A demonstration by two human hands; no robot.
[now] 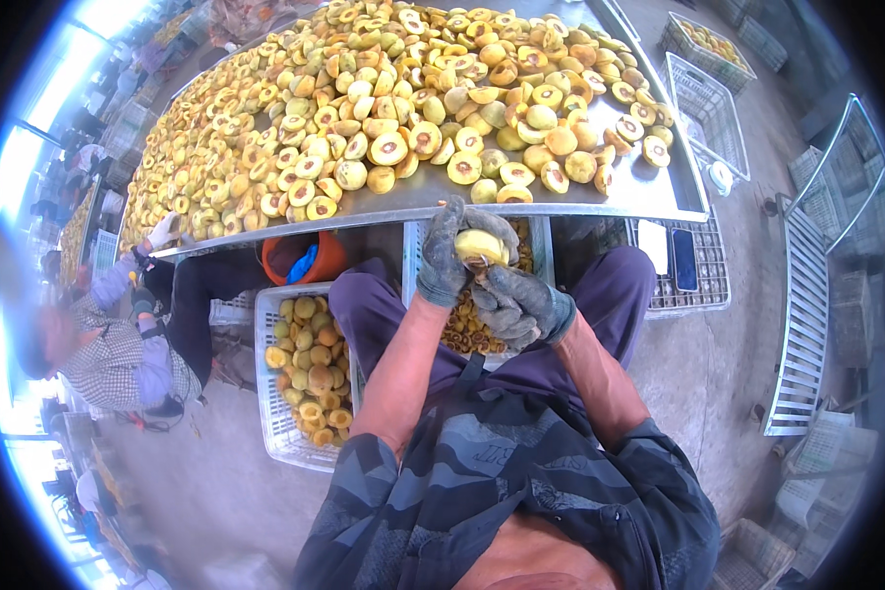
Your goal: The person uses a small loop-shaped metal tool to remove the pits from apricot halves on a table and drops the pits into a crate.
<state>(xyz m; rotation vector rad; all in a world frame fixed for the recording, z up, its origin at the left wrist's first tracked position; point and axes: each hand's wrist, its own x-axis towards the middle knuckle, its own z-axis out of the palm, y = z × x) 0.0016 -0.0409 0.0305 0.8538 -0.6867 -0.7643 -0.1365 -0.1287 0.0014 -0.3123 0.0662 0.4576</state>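
Observation:
Both hands wear dark grey work gloves and meet just below the rim of a metal table point(383, 219). My left hand point(446, 254) holds a yellow halved stone fruit point(482, 245), cut side towards the other hand. My right hand point(516, 302) is at the fruit's lower edge with its fingers curled; brown stone matter shows there, and whether a small tool sits in the fingers cannot be told. Many halved fruits point(389, 148) with brown centres cover the table. Under the hands, between the knees, a crate point(415, 254) contains small brown-centred pieces point(472, 328).
A white crate of fruit point(265, 398) stands on the floor at left, below an orange bucket point(332, 258) with a blue item. A co-worker point(125, 346) sits further left. At right, a phone point(684, 259) lies on a grid crate point(717, 284), near a metal rack point(800, 332).

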